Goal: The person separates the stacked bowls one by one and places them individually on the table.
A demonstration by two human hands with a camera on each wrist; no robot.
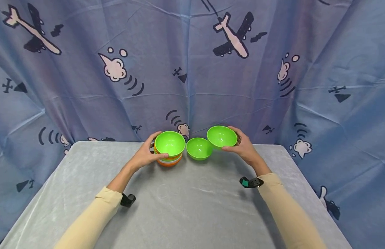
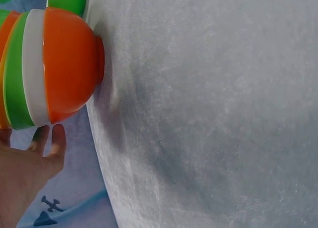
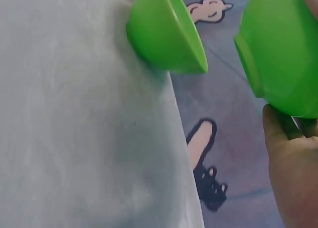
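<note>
I had a green bowl (image 1: 222, 136) up off the table (image 1: 192, 207) in the right hand (image 1: 245, 148), near the back edge and right of the middle. The thumb was on its near side and the fingers went around the outside, gripping the wall. The bowl looked close to level. Just beside it and lower down, a lone green bowl (image 1: 199, 149) sat upright by the back edge. The right wrist view showed a gap between those two.

Past the lone bowl, toward the back left corner, stood a stack of bowls (image 1: 170, 148). The left hand (image 1: 144, 154) was curled around its upper part, gripping it. The top was green, and the bottom was an orange bowl (image 2: 69, 64) under a white bowl (image 2: 34, 69). From so far away, I could not quite tell if the stack's foot sat flat.

I thought a snug but soft right grip was best, with fingertips out of the hollow and the bowl held level near other rims. The left hand needed to be steady, since a tall stack could tip.

Farther out were tan sleeves (image 1: 86, 216) and, behind the back edge, a blue curtain (image 1: 161, 45) with planes on it.
</note>
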